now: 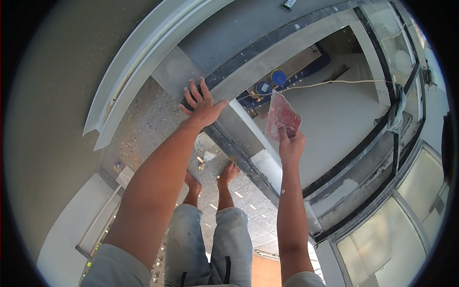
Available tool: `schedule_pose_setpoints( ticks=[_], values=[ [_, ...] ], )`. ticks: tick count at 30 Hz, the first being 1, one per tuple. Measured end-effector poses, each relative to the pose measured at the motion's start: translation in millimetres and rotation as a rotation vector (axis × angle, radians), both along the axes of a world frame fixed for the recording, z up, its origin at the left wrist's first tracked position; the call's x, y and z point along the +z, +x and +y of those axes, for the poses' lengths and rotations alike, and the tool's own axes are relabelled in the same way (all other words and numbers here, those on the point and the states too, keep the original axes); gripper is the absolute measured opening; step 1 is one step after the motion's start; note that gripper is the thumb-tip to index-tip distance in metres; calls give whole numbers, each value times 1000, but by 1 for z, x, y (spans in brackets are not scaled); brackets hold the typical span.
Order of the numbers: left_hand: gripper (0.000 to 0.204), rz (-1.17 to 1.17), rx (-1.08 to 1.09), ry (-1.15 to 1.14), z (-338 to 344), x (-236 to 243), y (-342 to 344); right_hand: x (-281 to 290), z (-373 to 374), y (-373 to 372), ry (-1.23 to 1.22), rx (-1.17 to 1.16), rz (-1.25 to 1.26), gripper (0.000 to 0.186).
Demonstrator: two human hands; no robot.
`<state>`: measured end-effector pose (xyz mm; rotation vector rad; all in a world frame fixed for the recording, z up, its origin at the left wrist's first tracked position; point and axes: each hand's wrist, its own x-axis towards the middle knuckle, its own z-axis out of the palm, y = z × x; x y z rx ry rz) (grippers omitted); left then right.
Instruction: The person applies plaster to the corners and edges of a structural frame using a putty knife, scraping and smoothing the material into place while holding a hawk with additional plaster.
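Note:
My left hand [203, 106] rests with its fingers spread on the corner of a dark-edged frame [229, 71]. Its thumb points right, along the pale inner face of the opening. In my right hand [290, 143] is a flat scraper [285, 117], reddish and see-through, smeared with whitish residue. My thumb lies on its face and the fingers behind it are hidden. The blade stands tilted upward in front of the opening, to the right of the white inner edge [256, 126]. Whether the blade touches anything, I cannot tell.
Beyond the opening stand two blue-lidded tubs [278, 76], with a pale cord [330, 82] strung across. Below my left hand, a whitish bucket [206, 143] sits on the debris-strewn floor near my bare feet. A white metal channel [138, 62] curves at upper left. Glazed panels [382, 234] stand at lower right.

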<state>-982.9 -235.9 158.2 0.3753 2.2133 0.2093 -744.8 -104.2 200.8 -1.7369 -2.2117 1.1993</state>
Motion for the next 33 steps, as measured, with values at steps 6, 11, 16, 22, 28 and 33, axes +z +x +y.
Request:
schedule_pose_setpoints(
  ticks=[6, 11, 16, 22, 28, 33],
  values=[
    [127, -15, -37, -43, -1, 12, -7, -22, -15, -43, -345, -471, 491, 29],
    [128, 0, -56, -66, 5, 8, -10, -16, -14, -50, -417, -656, 546, 28],
    [128, 17, -14, -76, 0, -4, -4, 8, -38, 0, -334, -520, 313, 34],
    [125, 135, -27, -40, -11, -35, -19, 47, -130, 114, -219, -585, 390, 44],
    [123, 160, -50, 52, -15, -64, -34, 85, -285, 237, -271, -680, 238, 40],
    [106, 95, -15, 382, -37, -59, -44, 125, -385, 306, -298, -686, -43, 31]
  ],
)
